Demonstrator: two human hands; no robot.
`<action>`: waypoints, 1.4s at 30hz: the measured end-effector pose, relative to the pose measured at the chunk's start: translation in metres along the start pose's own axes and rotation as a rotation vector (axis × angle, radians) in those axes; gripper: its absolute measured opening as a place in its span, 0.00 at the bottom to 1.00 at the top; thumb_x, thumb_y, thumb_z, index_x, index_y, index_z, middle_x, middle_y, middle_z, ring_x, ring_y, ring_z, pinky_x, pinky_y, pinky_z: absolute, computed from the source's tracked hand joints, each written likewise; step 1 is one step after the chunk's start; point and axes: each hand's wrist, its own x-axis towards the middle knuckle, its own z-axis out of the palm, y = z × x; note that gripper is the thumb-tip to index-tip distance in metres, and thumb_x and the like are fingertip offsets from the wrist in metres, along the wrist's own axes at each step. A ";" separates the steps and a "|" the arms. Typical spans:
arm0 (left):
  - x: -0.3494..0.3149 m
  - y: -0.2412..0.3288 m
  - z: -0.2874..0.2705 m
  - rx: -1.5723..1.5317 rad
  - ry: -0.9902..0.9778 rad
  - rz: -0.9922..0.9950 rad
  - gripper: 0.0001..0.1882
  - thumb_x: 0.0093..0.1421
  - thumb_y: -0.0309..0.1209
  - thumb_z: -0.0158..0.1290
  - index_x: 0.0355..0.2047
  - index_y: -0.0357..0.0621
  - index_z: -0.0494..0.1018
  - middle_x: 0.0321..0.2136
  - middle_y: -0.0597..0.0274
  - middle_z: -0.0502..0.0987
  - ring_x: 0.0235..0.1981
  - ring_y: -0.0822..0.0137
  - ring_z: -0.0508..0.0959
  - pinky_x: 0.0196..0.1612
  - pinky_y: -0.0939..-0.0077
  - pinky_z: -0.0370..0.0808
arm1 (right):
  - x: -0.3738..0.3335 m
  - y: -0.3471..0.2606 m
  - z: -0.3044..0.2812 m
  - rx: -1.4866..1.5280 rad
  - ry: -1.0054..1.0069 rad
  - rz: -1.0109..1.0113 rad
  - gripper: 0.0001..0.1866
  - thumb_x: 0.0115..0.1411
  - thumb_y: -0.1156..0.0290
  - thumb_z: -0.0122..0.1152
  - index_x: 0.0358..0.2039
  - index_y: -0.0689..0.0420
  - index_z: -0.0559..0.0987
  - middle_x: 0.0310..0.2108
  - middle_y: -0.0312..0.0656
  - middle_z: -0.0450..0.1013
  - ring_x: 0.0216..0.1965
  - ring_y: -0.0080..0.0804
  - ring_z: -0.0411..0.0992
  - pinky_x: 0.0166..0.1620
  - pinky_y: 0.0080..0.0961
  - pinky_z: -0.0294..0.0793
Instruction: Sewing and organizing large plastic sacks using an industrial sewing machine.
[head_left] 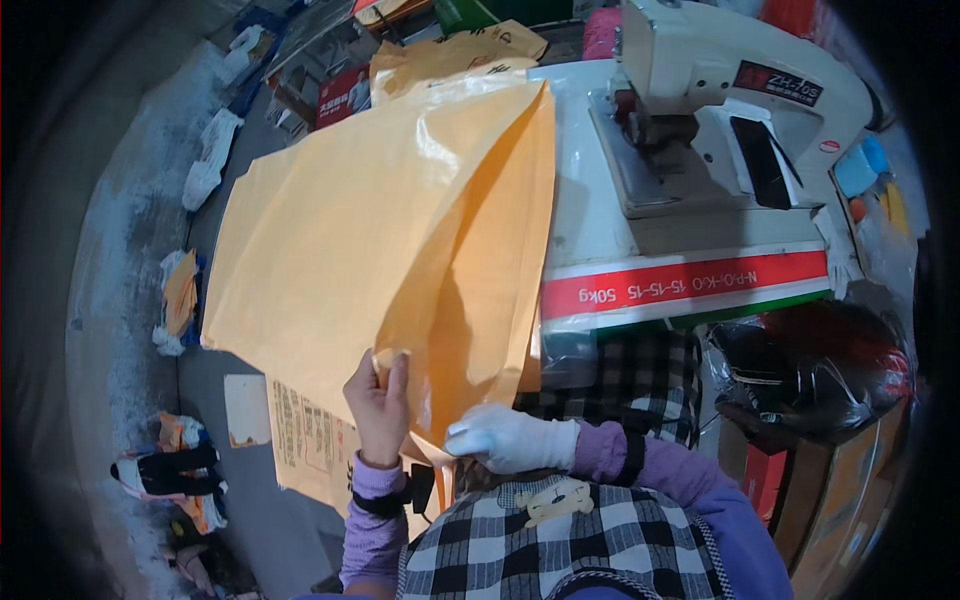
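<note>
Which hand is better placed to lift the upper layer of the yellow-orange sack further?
Likely the left hand: its bare thumb and fingers pinch that layer's edge at the opening of the yellow-orange sack. The right hand, gloved, sits lower, by the near corner.

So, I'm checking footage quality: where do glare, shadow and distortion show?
In the head view, glare whitens a patch high on the yellow-orange bag, and shadow darkens its open fold; same view, fisheye distortion bows the pale strip at far left, corners go black, and the left hand looks fairly sharp.
</note>
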 end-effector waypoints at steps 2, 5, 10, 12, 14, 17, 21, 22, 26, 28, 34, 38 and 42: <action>-0.002 -0.004 -0.009 -0.022 -0.024 -0.059 0.10 0.64 0.26 0.53 0.43 0.33 0.73 0.32 0.66 0.79 0.32 0.79 0.74 0.35 0.83 0.72 | -0.006 -0.006 -0.001 0.006 -0.022 0.062 0.12 0.44 0.79 0.56 0.33 0.57 0.75 0.29 0.45 0.71 0.35 0.50 0.71 0.36 0.39 0.71; -0.007 -0.004 -0.013 -0.043 -0.023 -0.064 0.10 0.64 0.26 0.53 0.44 0.34 0.73 0.33 0.66 0.79 0.33 0.79 0.74 0.35 0.83 0.72 | -0.009 -0.014 -0.005 0.034 -0.044 0.067 0.15 0.47 0.79 0.55 0.37 0.55 0.77 0.33 0.44 0.72 0.37 0.47 0.72 0.39 0.38 0.72; -0.028 0.012 -0.031 0.178 -0.095 -0.028 0.07 0.62 0.26 0.54 0.29 0.35 0.71 0.18 0.67 0.70 0.21 0.79 0.64 0.23 0.80 0.61 | 0.012 -0.013 -0.082 -0.779 0.388 -0.002 0.21 0.54 0.73 0.55 0.50 0.51 0.76 0.47 0.43 0.72 0.48 0.43 0.72 0.50 0.39 0.73; -0.043 0.014 -0.037 0.275 -0.108 0.014 0.06 0.61 0.25 0.54 0.29 0.35 0.71 0.16 0.64 0.68 0.20 0.77 0.64 0.22 0.78 0.61 | 0.045 0.003 -0.137 -1.037 0.559 0.094 0.32 0.50 0.72 0.58 0.59 0.45 0.70 0.59 0.46 0.62 0.61 0.49 0.59 0.61 0.54 0.58; -0.057 0.019 -0.047 0.417 -0.224 -0.006 0.03 0.56 0.22 0.54 0.32 0.38 0.74 0.22 0.50 0.72 0.19 0.58 0.72 0.25 0.70 0.69 | 0.078 0.023 -0.193 -1.313 0.482 0.049 0.30 0.47 0.71 0.62 0.54 0.39 0.74 0.58 0.39 0.64 0.62 0.46 0.57 0.65 0.54 0.52; -0.073 0.018 -0.047 0.595 -0.172 0.110 0.09 0.53 0.21 0.55 0.35 0.41 0.76 0.28 0.52 0.74 0.25 0.58 0.75 0.30 0.68 0.72 | 0.082 0.077 -0.261 -1.474 0.217 -0.002 0.19 0.47 0.69 0.63 0.42 0.41 0.80 0.48 0.33 0.72 0.57 0.39 0.64 0.65 0.51 0.52; -0.096 0.024 -0.038 0.092 -0.422 0.222 0.20 0.57 0.28 0.56 0.51 0.41 0.73 0.41 0.49 0.76 0.42 0.51 0.77 0.46 0.63 0.74 | 0.111 0.091 -0.245 -1.206 0.053 -0.068 0.08 0.50 0.68 0.61 0.33 0.44 0.80 0.32 0.32 0.75 0.45 0.30 0.72 0.65 0.44 0.54; -0.089 0.030 -0.026 -0.123 -0.735 -0.026 0.25 0.62 0.33 0.53 0.59 0.39 0.65 0.52 0.46 0.70 0.53 0.52 0.73 0.54 0.64 0.70 | 0.113 0.097 -0.233 -1.211 0.112 -0.118 0.07 0.52 0.68 0.60 0.33 0.45 0.79 0.32 0.33 0.75 0.45 0.30 0.72 0.65 0.44 0.55; -0.095 -0.037 0.045 -1.121 -0.423 -0.601 0.36 0.69 0.47 0.43 0.69 0.51 0.42 0.66 0.57 0.53 0.68 0.59 0.53 0.68 0.61 0.53 | 0.106 0.074 -0.237 -1.220 0.212 -0.138 0.09 0.52 0.72 0.56 0.34 0.47 0.80 0.27 0.35 0.74 0.36 0.32 0.73 0.66 0.43 0.56; -0.105 -0.039 0.043 -1.233 -0.215 -0.700 0.36 0.67 0.54 0.42 0.68 0.53 0.48 0.65 0.62 0.56 0.66 0.63 0.58 0.66 0.58 0.57 | 0.105 0.056 -0.235 -1.208 0.229 -0.142 0.11 0.45 0.77 0.61 0.32 0.51 0.79 0.27 0.37 0.73 0.37 0.34 0.73 0.64 0.39 0.58; -0.125 -0.027 -0.003 -1.302 0.069 -0.794 0.31 0.67 0.58 0.36 0.54 0.45 0.65 0.49 0.59 0.71 0.57 0.60 0.69 0.61 0.55 0.65 | 0.108 0.066 -0.251 -1.128 0.181 -0.158 0.12 0.41 0.80 0.62 0.29 0.53 0.77 0.30 0.39 0.70 0.42 0.39 0.70 0.61 0.39 0.63; -0.098 -0.030 -0.057 -1.255 0.157 -0.799 0.23 0.70 0.48 0.37 0.52 0.43 0.67 0.43 0.60 0.75 0.49 0.61 0.74 0.56 0.55 0.70 | 0.100 0.064 -0.256 -1.223 0.107 -0.188 0.10 0.45 0.79 0.59 0.30 0.53 0.77 0.33 0.40 0.70 0.47 0.40 0.69 0.58 0.37 0.66; 0.007 0.003 -0.144 -1.031 0.229 -0.321 0.14 0.67 0.39 0.44 0.48 0.48 0.71 0.41 0.63 0.76 0.46 0.63 0.75 0.54 0.60 0.72 | 0.045 0.078 -0.247 -0.797 0.305 0.093 0.07 0.51 0.77 0.56 0.32 0.56 0.78 0.30 0.42 0.71 0.41 0.41 0.72 0.46 0.34 0.73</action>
